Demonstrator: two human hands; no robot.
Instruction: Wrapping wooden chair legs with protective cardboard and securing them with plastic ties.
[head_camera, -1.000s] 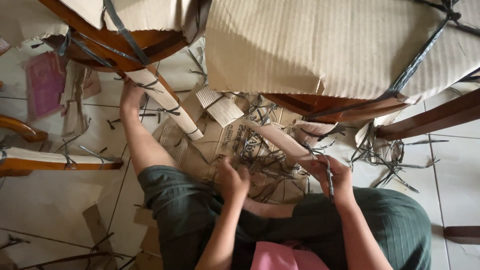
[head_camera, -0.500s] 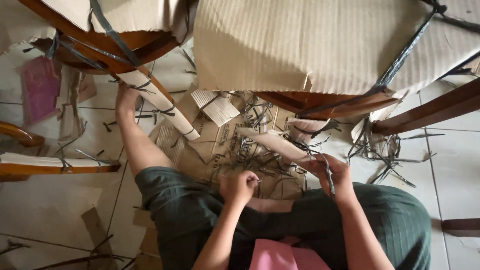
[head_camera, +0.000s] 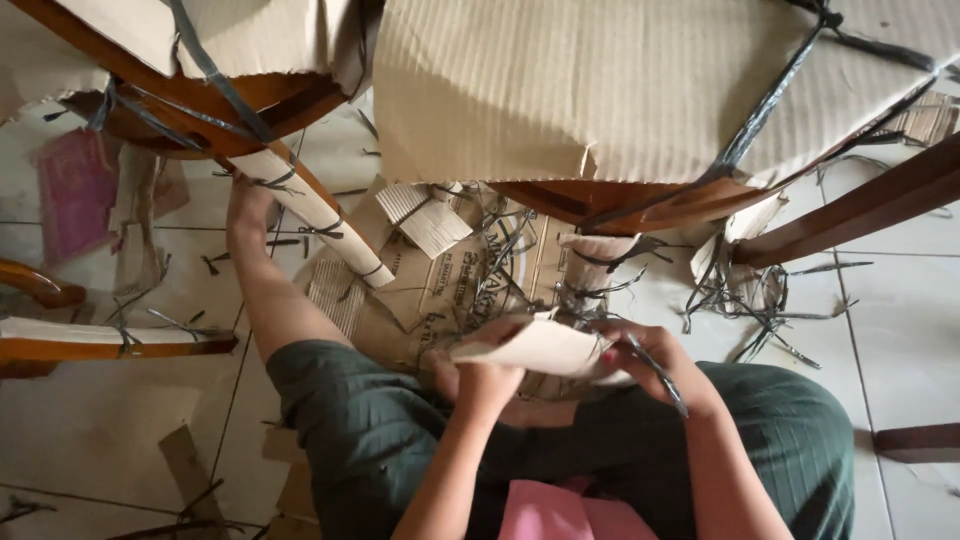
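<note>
Fingers (head_camera: 497, 352) of the left hand (head_camera: 480, 375) are curled shut around the near-left end of a curved strip of corrugated cardboard (head_camera: 535, 347), while the right hand (head_camera: 650, 365) pinches its opposite end and also grips a slim dark tool (head_camera: 660, 372), seemingly a cutter or scissors. The strip lies between both hands above the person's lap, its long axis running left to right and slightly toward the right hand; neither hand is clearly nearer, since each holds one end. Just beyond it, a flattened printed cardboard sheet (head_camera: 450, 285) lies on the tiled floor (head_camera: 900, 320), littered with cut dark plastic straps (head_camera: 745, 305). A wooden chair leg (head_camera: 315, 215) still wrapped in cardboard slants down at left, beside the person's bare leg. Overhead, wooden chairs bundled in corrugated cardboard (head_camera: 620, 85) and bound with dark strapping (head_camera: 760, 125) fill the top of the view.
</note>
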